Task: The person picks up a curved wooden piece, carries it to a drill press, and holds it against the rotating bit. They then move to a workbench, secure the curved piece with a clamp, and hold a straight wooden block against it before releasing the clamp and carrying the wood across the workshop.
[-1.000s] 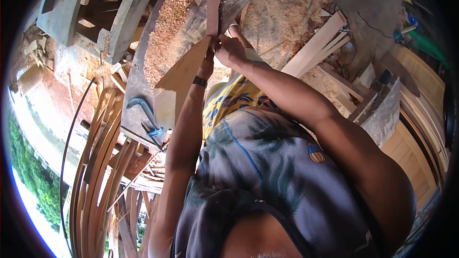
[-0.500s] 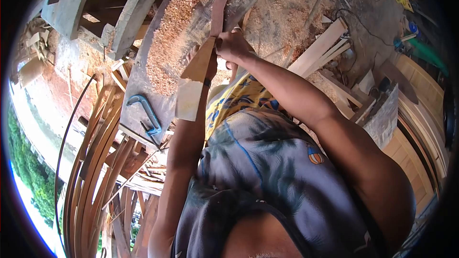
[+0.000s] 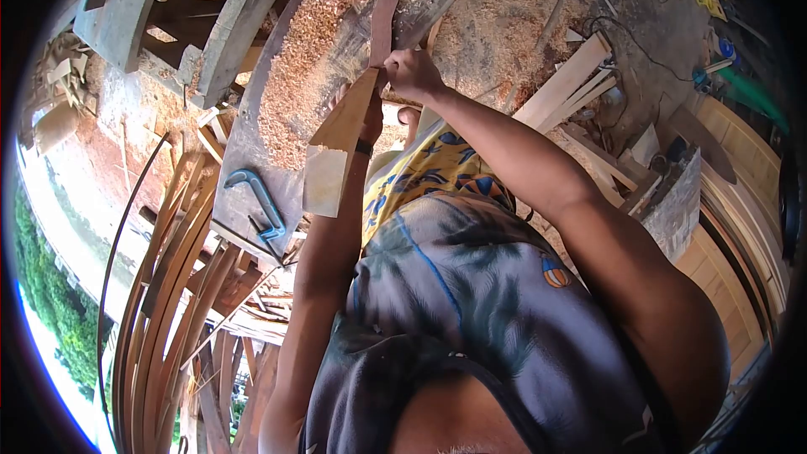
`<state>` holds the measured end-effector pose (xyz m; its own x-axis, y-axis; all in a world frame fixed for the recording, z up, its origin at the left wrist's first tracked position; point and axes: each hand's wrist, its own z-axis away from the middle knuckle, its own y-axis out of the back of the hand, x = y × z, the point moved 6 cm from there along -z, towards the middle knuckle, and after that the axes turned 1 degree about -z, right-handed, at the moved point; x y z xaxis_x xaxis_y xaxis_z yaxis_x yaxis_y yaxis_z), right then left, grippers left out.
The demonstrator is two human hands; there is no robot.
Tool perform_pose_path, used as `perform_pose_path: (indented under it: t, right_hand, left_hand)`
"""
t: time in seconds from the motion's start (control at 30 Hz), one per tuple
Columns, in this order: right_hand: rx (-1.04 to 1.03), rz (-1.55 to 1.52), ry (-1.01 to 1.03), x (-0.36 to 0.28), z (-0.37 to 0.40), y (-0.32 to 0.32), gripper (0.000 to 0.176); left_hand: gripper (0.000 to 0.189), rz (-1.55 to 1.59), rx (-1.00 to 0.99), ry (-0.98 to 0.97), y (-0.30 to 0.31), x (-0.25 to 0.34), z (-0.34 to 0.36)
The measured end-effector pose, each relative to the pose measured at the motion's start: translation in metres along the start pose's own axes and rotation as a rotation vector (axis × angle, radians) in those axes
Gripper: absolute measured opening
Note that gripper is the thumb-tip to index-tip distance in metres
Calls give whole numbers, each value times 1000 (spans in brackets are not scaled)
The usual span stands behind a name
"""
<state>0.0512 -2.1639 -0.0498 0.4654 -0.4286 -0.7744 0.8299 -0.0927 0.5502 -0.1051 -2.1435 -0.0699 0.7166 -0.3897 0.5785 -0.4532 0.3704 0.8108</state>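
A tapered brown wooden piece (image 3: pixel 343 122) with a pale, wide lower end lies over my left forearm. My left hand (image 3: pixel 361 109) is wrapped round its narrower upper part, with the fingertips showing on the far side. Beyond its tip, a flat reddish-brown strip (image 3: pixel 383 29) points away from me. My right hand (image 3: pixel 411 74) is closed beside the strip's near end and the wooden tip; its fingertips pinch something too small to make out. Below both hands is the grey work surface (image 3: pixel 336 59), covered in part with wood shavings.
A blue clamp (image 3: pixel 261 202) lies on the surface at the left. Long bent wooden strips (image 3: pixel 160 303) stand at the lower left. Curved grey timbers (image 3: pixel 239 21) are at the upper left, pale boards (image 3: pixel 563 80) at the right. A dark cable (image 3: pixel 643 50) crosses the shavings-covered ground.
My right hand has moved slightly to the right and up. The wide end of the wooden piece has shifted a little left and down.
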Motion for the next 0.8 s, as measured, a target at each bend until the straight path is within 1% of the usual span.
perform_pose_path:
  t: [0.13,0.2,0.33,0.4,0.43,0.5,0.53,0.6,0.63,0.7,0.73,0.77,0.8]
  right_hand:
    - [-25,-20,-21,-11,7,3,27]
    - [-54,110,140,-24,12,3,27]
    - [-116,40,80,-22,8,-1,25]
    - [-179,-2,24,-23,7,4,25]
    - [-179,-2,22,-23,6,5,25]
    - [-101,8,41,-17,0,8,25]
    - [-105,9,43,-13,-3,6,25]
    - [-13,42,46,-9,-5,6,24]
    - [-12,44,47,-8,-2,2,24]
    - [-104,177,124,-27,14,-5,24]
    - [-52,110,139,-31,14,1,24]
    - [-55,109,141,-30,12,3,24]
    - [-54,58,95,-21,8,3,21]
  left_hand:
    - [30,37,-19,-39,4,7,0]
    - [29,108,128,-49,-7,-5,3]
    - [28,79,125,-81,-8,-10,6]
    - [37,141,-57,43,-17,-16,5]
    - [37,142,-58,44,-16,-15,5]
    - [34,319,-76,38,-5,-3,0]
    - [34,320,-74,43,0,1,0]
    - [31,78,-76,2,2,4,2]
    - [31,78,-74,1,3,4,1]
    - [34,128,-46,-27,4,6,-1]
    - [34,128,-41,-26,4,7,-2]
    - [34,143,-36,-29,4,7,-2]
    - [35,157,-33,-32,7,9,-1]
